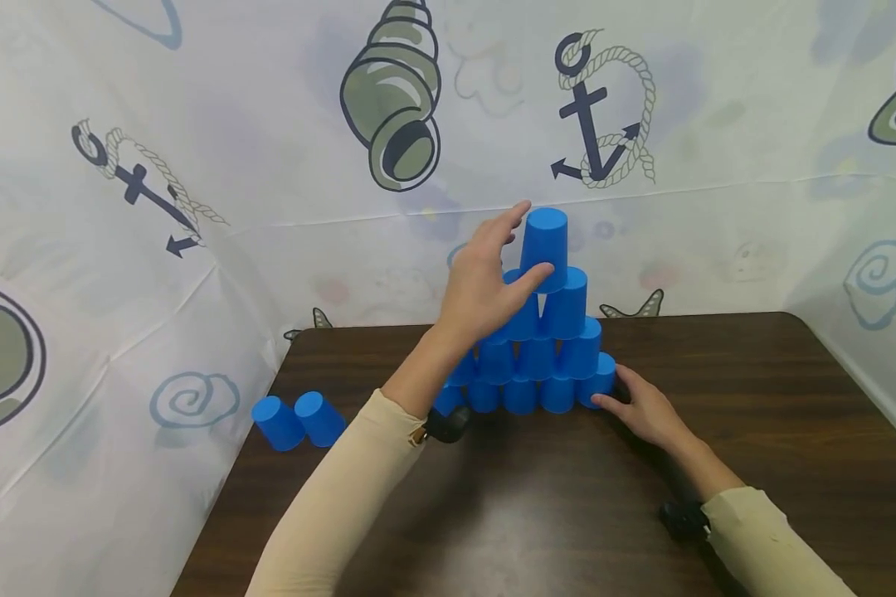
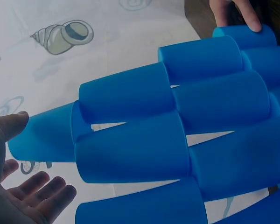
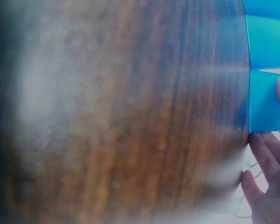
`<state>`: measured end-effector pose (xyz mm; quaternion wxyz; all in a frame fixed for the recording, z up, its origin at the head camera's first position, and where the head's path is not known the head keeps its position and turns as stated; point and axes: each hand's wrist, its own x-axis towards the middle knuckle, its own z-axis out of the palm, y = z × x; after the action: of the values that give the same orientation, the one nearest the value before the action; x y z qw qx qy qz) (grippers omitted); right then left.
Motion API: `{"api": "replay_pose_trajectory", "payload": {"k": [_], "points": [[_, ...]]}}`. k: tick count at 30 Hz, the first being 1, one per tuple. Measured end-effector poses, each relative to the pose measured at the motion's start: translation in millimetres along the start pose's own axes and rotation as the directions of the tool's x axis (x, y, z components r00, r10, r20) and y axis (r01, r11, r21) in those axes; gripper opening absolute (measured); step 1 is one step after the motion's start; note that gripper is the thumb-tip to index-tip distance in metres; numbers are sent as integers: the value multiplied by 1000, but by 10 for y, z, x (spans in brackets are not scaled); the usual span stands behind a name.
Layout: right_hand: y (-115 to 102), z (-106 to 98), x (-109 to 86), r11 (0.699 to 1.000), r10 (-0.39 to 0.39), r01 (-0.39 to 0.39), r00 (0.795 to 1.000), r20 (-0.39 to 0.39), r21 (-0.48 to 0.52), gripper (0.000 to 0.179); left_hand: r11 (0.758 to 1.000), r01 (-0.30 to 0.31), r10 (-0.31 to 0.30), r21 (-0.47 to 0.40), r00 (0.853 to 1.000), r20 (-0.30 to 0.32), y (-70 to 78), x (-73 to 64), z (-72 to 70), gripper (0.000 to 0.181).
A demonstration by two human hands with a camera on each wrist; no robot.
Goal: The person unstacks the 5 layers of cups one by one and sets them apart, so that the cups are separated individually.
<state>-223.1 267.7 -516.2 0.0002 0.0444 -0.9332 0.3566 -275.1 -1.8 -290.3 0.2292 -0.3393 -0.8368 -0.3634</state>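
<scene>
A stepped stack of upside-down blue cups (image 1: pixel 538 356) rises in tiers to a single top cup (image 1: pixel 547 245). Beside that top cup is my left hand (image 1: pixel 485 278), its thumb overlapping the near side. The left wrist view shows the other fingers (image 2: pixel 39 189) spread and apart from the cup. Low on the right, my right hand (image 1: pixel 651 414) holds the end cup (image 1: pixel 603 377) of the bottom row, thumb in front and fingers along its outer side. My left forearm hides part of the stack's left end.
Two more blue cups (image 1: pixel 309 419) stand side by side at the left of the dark wooden table (image 1: pixel 538 506). Behind and beside the table hangs a white cloth (image 1: pixel 269 75) printed with shells and anchors.
</scene>
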Motion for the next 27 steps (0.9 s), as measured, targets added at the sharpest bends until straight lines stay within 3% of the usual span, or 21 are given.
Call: {"api": "replay_pose_trajectory", "payload": {"k": [8, 12, 27], "points": [[12, -11, 4, 1000, -5, 5, 1000, -5, 3, 75, 996, 53, -56, 68, 998, 41, 120, 14, 46, 70], [11, -20, 2, 1000, -12, 12, 1000, -6, 7, 74, 995, 67, -70, 78, 997, 32, 138, 21, 61, 67], [22, 1, -1, 1000, -4, 4, 1000, 3, 10, 76, 1000, -2, 4, 21, 997, -74, 61, -17, 95, 62]]}}
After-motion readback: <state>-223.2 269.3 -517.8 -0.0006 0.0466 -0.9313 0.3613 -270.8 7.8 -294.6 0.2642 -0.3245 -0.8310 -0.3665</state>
